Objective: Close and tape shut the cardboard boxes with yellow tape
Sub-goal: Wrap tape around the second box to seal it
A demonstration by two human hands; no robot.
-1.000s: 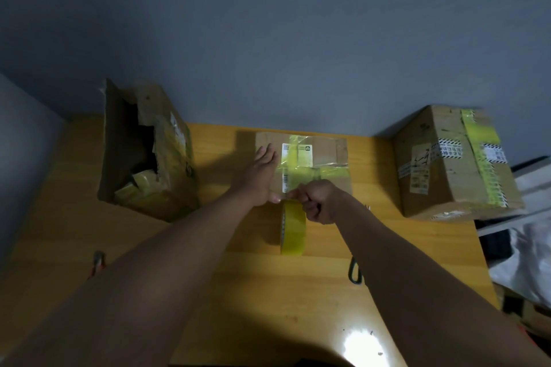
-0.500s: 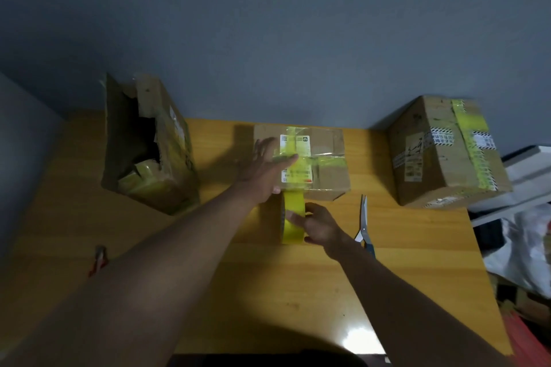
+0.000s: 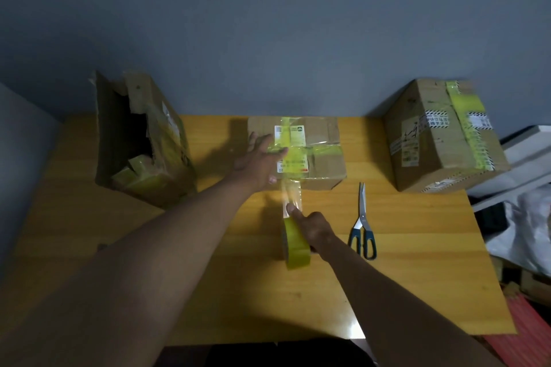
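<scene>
Flat brown cardboard box (image 3: 322, 155), closed, at the middle of the far edge of the yellow wooden table (image 3: 238, 292) — crossed on top by strips of yellow tape over white printed labels.

Left hand (image 3: 259, 162): lies on the box's top at its left side, fingers straight and spread, pressing the lid.

Roll of yellow tape (image 3: 295, 243): stands on edge on the table, near side of the box. A stretch of translucent tape (image 3: 293, 195) runs from the roll up to the box's front edge.

Right hand (image 3: 313, 228): grips the roll, forefinger laid along the pulled-out tape.

Scissors with dark teal handles (image 3: 362, 223): flat on the table just right of the roll, blades closed and pointing away, apart from the hand.

Tall torn cardboard box (image 3: 140, 140): far left, open, yellow-taped scraps visible inside.

Large cardboard box sealed with yellow tape (image 3: 441, 134): far right corner, tilted.

Beyond the table's right edge — white plastic bags (image 3: 527, 226).
</scene>
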